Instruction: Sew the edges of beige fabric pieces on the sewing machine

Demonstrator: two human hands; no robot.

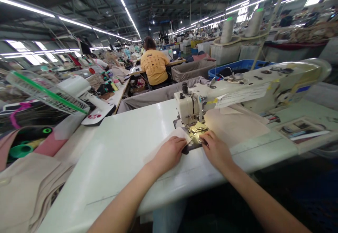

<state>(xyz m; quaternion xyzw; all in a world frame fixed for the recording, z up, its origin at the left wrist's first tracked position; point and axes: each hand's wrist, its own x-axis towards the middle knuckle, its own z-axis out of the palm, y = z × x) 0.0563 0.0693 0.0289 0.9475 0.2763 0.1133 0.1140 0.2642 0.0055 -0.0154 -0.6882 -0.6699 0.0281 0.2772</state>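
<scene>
A white sewing machine [186, 108] stands on the pale green table [132, 134], its brass-coloured plate [198, 128] lit under the needle area. My left hand [173, 152] is closed at the plate's left edge, fingers together on a light beige fabric piece [180, 133]. Part of that piece lies beneath the hand. At the plate's right front, my right hand [215, 148] pinches something small and dark that I cannot make out. To the right of the needle, a larger beige fabric piece [237, 129] lies flat under the machine's arm.
Stacked beige fabric [23, 187] lies at the left, below a white fan [52, 92]. At the right sits a tray [303, 132] with small tools. Beyond the table are a grey cloth-lined bin [155, 97], a blue basket [229, 68] and a seated person [154, 65].
</scene>
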